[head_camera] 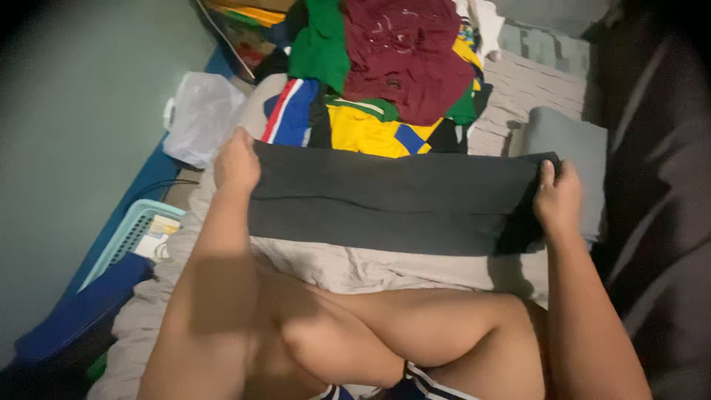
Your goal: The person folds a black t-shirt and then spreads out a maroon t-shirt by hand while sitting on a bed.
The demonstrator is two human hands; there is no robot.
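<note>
Dark grey garment [392, 200] lies flat across the bed [533, 85], just in front of the person's knees, folded into a long band. Left hand [237, 164] presses its left end, fingers hidden, so can't tell if it grips. Right hand [557, 198] is closed, pinching the right end. Folding looks partly done: lengthwise fold in, no crosswise fold yet. Unfolded clothes pile [385, 74] sits just beyond the garment, folded grey piece [570, 141] right of it
</note>
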